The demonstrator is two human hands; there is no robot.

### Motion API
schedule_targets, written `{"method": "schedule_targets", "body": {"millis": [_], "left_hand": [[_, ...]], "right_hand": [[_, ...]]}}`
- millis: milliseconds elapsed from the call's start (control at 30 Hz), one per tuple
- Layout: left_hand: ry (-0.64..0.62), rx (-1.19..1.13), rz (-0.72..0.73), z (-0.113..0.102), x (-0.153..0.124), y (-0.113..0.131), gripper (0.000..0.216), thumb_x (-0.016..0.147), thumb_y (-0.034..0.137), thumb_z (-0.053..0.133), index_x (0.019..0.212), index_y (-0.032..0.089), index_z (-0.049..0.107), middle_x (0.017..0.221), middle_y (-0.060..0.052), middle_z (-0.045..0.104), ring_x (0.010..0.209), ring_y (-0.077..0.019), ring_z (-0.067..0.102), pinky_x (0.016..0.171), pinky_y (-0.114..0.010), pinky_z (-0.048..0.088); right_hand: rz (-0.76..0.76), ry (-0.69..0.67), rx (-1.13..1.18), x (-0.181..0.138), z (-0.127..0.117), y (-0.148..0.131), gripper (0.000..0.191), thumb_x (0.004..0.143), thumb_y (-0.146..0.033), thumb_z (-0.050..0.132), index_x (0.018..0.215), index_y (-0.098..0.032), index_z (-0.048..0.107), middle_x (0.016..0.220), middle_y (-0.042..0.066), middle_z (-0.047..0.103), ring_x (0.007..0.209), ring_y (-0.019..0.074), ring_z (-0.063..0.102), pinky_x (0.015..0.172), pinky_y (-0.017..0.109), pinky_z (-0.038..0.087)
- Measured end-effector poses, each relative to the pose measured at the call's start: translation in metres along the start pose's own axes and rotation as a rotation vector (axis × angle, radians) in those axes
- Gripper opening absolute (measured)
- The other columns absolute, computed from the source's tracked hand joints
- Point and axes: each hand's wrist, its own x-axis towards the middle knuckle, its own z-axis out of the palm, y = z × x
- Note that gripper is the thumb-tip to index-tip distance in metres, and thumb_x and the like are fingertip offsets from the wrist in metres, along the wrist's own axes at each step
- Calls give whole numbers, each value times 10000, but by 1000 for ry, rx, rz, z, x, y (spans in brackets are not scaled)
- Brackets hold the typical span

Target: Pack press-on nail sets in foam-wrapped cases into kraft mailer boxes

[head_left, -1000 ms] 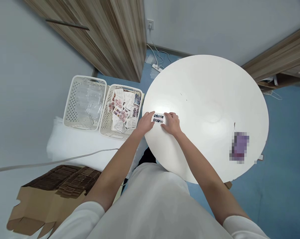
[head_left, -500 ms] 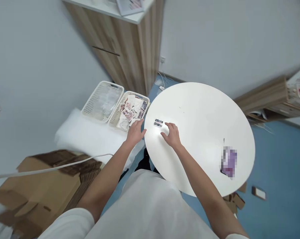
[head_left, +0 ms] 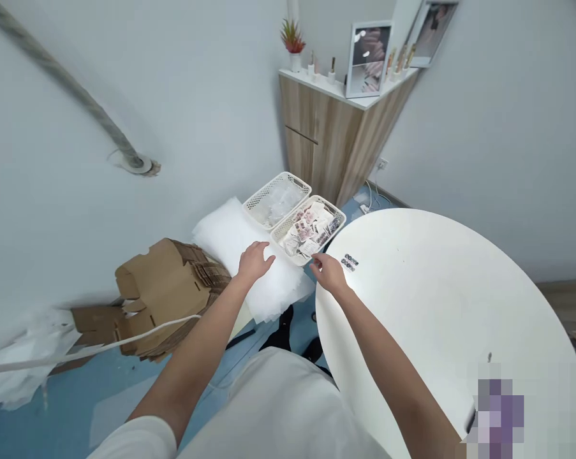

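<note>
My left hand (head_left: 255, 261) hovers over a stack of white foam sheets (head_left: 237, 233), its thumb and fingers apart and nothing held. At the left edge of the round white table (head_left: 441, 293), my right hand (head_left: 328, 273) has bent fingers with a gap to the thumb; no object shows in it. Just beyond that hand, a small set of dark, shiny nail-like pieces (head_left: 349, 262) lies on the table in two rows. Close to both hands stands a white basket (head_left: 288, 256) full of small printed packets (head_left: 311, 226).
Behind it, a second white basket (head_left: 254, 203) holds clear plastic bags (head_left: 280, 197). Folded cardboard boxes (head_left: 163, 287) are stacked at left, with a white cable (head_left: 148, 333) crossing before them. A wooden cabinet (head_left: 321, 127) fills the corner. A pixelated purple item (head_left: 501, 414) is on the table.
My view has swung left and up. Both hands have shifted left relative to the table; the right has left its place beside the nail-like pieces and is nearer the packet basket.
</note>
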Motion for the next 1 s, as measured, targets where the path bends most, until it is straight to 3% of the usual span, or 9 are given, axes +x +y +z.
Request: {"method": "schedule_targets", "body": {"millis": [267, 400, 567, 800, 1000], "left_hand": [[-1, -216, -52, -4, 91, -53, 408, 735, 336, 548, 1118, 200, 514, 1112, -88, 591, 1019, -244, 545, 878, -377, 415], [-72, -603, -109, 15, 149, -66, 475, 727, 277, 549, 1181, 168, 460, 1181, -101, 549, 985, -187, 574, 865, -317, 440], [-169, -1081, -276, 33, 203, -59, 605, 743, 206, 472, 1314, 138, 285, 1297, -146, 436, 1151, -173, 468, 923, -306, 399], [-255, -1292, -457, 39, 225, -45, 559, 814, 254, 329, 1346, 253, 157, 1266, -52, 459, 1211, -143, 405, 939, -331, 383], [-262, -1508, -540, 41, 225, -42, 547, 813, 239, 300, 1337, 231, 143, 1297, -50, 418, 1248, -120, 347, 924, -299, 383]], "right_hand": [[-59, -35, -47, 114, 43, -33, 322, 748, -247, 501, 1059, -182, 548, 1009, 91, 607, 930, 215, 557, 823, 364, 425], [-82, -14, -39, 167, 62, -34, 447, 718, -198, 487, 1161, -142, 479, 1159, 125, 540, 1086, 234, 484, 926, 397, 382], [-77, 39, -7, 223, 66, -26, 608, 661, -143, 470, 1259, -115, 366, 1305, 142, 416, 1224, 240, 363, 1019, 435, 294], [-73, 11, 20, 275, 74, -13, 737, 622, -145, 489, 1318, -121, 250, 1381, 130, 298, 1278, 261, 269, 1027, 457, 279], [-27, -34, 31, 286, 78, -9, 787, 621, -150, 495, 1342, -130, 181, 1363, 139, 313, 1191, 282, 381, 922, 454, 394]]}}
